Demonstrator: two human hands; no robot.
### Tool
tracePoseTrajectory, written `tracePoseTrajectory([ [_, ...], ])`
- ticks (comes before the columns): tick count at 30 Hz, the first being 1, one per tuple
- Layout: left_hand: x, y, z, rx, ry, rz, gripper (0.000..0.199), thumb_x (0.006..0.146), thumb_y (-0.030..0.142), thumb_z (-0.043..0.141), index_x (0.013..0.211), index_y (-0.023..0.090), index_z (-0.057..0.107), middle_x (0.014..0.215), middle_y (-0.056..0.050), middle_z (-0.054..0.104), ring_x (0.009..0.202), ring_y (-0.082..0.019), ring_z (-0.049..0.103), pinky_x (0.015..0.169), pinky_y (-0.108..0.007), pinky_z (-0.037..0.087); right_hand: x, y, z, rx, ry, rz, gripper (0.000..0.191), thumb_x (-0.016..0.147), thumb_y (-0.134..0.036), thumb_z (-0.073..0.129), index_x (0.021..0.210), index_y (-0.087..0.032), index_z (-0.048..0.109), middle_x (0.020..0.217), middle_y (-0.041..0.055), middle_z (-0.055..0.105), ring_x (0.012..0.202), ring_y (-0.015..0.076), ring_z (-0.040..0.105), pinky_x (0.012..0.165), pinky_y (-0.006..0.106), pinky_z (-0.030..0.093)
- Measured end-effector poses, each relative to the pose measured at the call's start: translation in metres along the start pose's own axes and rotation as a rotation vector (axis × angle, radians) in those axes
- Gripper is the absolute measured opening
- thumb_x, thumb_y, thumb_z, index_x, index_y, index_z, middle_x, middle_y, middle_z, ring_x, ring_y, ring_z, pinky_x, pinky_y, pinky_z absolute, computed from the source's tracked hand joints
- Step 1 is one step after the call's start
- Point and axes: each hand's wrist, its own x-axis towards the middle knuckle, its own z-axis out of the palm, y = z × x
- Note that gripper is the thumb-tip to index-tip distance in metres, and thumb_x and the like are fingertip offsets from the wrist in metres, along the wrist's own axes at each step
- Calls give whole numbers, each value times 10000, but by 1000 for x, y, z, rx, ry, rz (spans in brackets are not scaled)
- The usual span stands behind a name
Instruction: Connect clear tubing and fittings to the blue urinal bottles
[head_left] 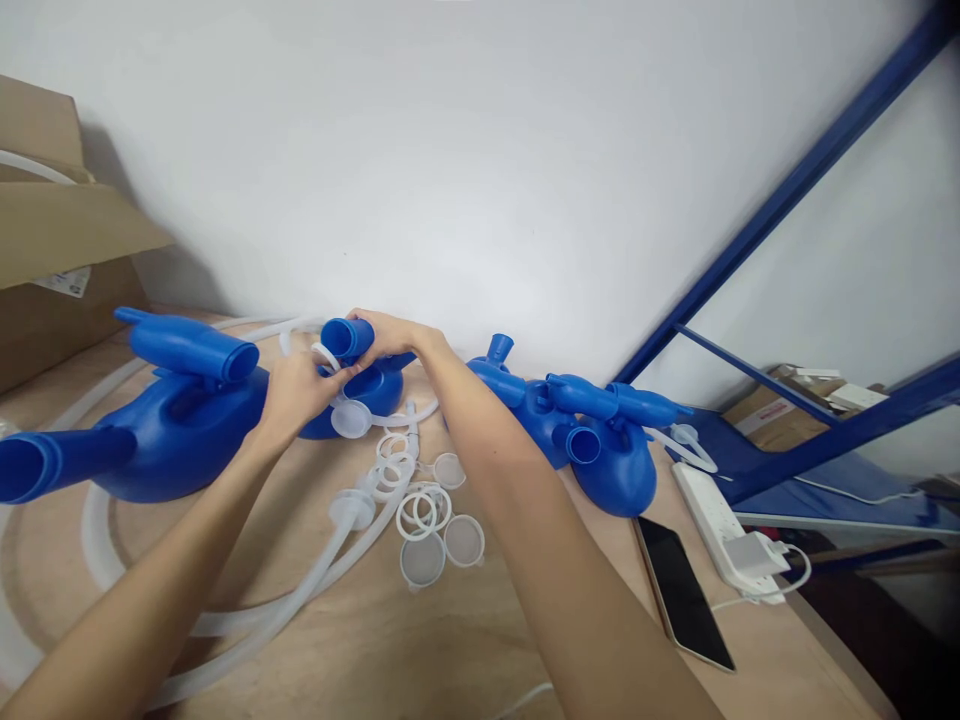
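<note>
My right hand [386, 338] is wrapped round the neck of a blue bottle [349, 340], whose round opening faces me. Close beside it, my left hand [300, 385] pinches a white ring [325, 357] near that opening. A translucent cap [351, 419] hangs just below my left fingers, in front of the bottle's body. Left of my hands stands another blue bottle [180, 440] with a blue part on top. White rings [424, 511] and clear round caps [422, 559] lie on the wooden table [420, 650] between my forearms.
Translucent hoses [300, 600] curl over the table's left side. More blue bottles [615, 470] stand right of my right forearm. A tablet [682, 590] and a white power strip [724, 530] lie at the right. A cardboard box [67, 310] is far left, a blue shelf frame [780, 225] right.
</note>
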Motion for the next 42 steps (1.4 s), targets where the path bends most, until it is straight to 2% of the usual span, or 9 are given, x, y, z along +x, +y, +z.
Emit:
tracePoseTrajectory([
  [9, 1, 0, 1, -153, 60, -29, 363, 774, 533, 665, 790, 172, 692, 707, -62, 723, 772, -266, 700, 716, -322, 472, -2, 1, 0, 102, -8, 22, 723, 534, -280, 956, 1133, -207, 558, 1097, 20, 671, 1108, 290, 649, 1043, 464, 538],
  [16, 0, 3, 0, -66, 53, 36, 336, 789, 510, 634, 822, 182, 701, 772, -89, 709, 813, -290, 674, 712, -351, 424, -4, -4, -2, 90, 4, 67, 689, 539, -255, 970, 1101, -212, 572, 1062, 11, 687, 1066, 280, 664, 1001, 449, 563],
  [20, -7, 17, -10, -106, -235, 160, 302, 697, 507, 704, 674, 212, 647, 564, -15, 621, 614, -225, 616, 635, -318, 428, -7, -10, -4, 74, 13, 73, 645, 545, -230, 968, 1068, -211, 591, 1004, -7, 683, 988, 248, 663, 919, 395, 584],
  [24, -26, 43, -12, -240, -469, 334, 341, 732, 544, 700, 698, 209, 640, 617, 7, 641, 611, -182, 600, 605, -286, 422, -7, -11, -4, 64, 21, 85, 649, 542, -226, 969, 1072, -210, 595, 1002, -15, 678, 972, 235, 652, 911, 378, 578],
  [30, -40, 47, 31, -248, -625, 353, 361, 795, 571, 660, 789, 211, 674, 687, -22, 714, 662, -216, 676, 599, -294, 449, -9, -11, -4, 71, 4, 110, 695, 529, -269, 974, 1098, -222, 579, 1073, 7, 675, 1063, 278, 653, 994, 444, 556],
  [34, -29, 31, 43, -70, -583, 358, 414, 740, 568, 700, 933, 206, 754, 950, -87, 806, 865, -290, 737, 735, -340, 506, -9, -8, -2, 83, 22, 104, 712, 516, -264, 966, 1105, -228, 568, 1089, 13, 679, 1083, 291, 658, 994, 457, 565],
  [38, -22, 31, 6, -18, -484, 410, 429, 775, 633, 665, 879, 232, 778, 993, -79, 803, 930, -300, 720, 839, -363, 508, -11, -4, 4, 46, 60, 62, 722, 537, -280, 940, 1142, -227, 549, 1109, 17, 672, 1113, 294, 649, 1022, 462, 550],
  [40, -22, 34, -19, 21, -266, 376, 429, 823, 649, 623, 795, 241, 752, 845, -63, 757, 825, -277, 698, 811, -364, 505, -14, -3, 10, 5, 119, 34, 740, 555, -287, 924, 1179, -230, 531, 1156, 32, 660, 1151, 304, 633, 1052, 476, 525],
  [42, -22, 32, -37, 53, 40, 318, 460, 827, 666, 640, 972, 245, 757, 936, -78, 729, 873, -293, 698, 818, -371, 515, -18, -3, 18, -5, 198, 20, 788, 572, -288, 909, 1238, -231, 493, 1213, 55, 641, 1186, 314, 622, 1072, 491, 506],
])
